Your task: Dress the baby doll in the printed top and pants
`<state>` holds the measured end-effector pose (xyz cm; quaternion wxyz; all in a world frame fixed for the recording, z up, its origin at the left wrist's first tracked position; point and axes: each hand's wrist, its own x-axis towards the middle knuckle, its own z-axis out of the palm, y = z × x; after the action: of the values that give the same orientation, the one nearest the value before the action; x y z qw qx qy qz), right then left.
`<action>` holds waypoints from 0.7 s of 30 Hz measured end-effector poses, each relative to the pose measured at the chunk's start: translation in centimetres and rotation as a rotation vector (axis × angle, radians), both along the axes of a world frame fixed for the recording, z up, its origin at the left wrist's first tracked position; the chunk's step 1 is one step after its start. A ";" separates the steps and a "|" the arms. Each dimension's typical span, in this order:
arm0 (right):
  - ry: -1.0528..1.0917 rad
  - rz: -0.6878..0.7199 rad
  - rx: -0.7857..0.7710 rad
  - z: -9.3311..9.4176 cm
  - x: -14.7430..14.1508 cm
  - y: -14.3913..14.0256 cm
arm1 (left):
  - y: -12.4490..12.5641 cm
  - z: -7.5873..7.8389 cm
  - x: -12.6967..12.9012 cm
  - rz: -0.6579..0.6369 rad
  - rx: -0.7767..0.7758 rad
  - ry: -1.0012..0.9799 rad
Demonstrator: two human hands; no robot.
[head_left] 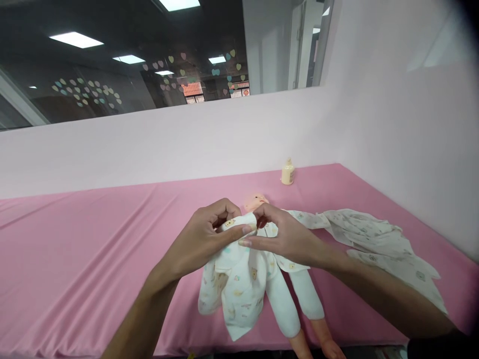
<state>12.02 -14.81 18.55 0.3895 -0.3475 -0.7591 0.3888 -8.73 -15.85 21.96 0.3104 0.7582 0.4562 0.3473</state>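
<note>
Both hands meet over the doll's chest: the left hand pinches the top edge of a small printed jacket between thumb and fingers, and the right hand grips the same edge from the other side, fingertips almost touching the left thumb. Held up at the collar, the jacket hangs down toward the near edge, covering the torso of the doll, which lies on its back in white trousers with its head at the far side and its bare feet at the near edge. Right of the doll, a second printed cloth lies spread and crumpled on the pink table cover. A small cream bottle stands upright farther back, near the pale wall.
</note>
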 end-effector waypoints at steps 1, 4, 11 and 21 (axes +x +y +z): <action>-0.014 -0.002 0.007 0.0 0.1 -0.3 | 0.0 0.0 0.0 -0.015 -0.001 0.024; -0.053 0.029 -0.007 -0.2 0.4 -1.3 | -0.1 0.2 0.0 -0.089 -0.004 0.126; -0.077 -0.115 0.165 -2.0 0.9 -2.7 | 0.2 -0.3 1.1 -0.129 0.065 0.218; 0.261 0.029 -0.443 -3.1 2.1 -2.4 | -0.2 -3.4 3.0 0.082 0.381 0.330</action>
<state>14.13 -17.21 15.41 0.3931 -0.3603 -0.6035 0.5929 -5.72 -16.07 18.58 0.0690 0.8304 0.4572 0.3110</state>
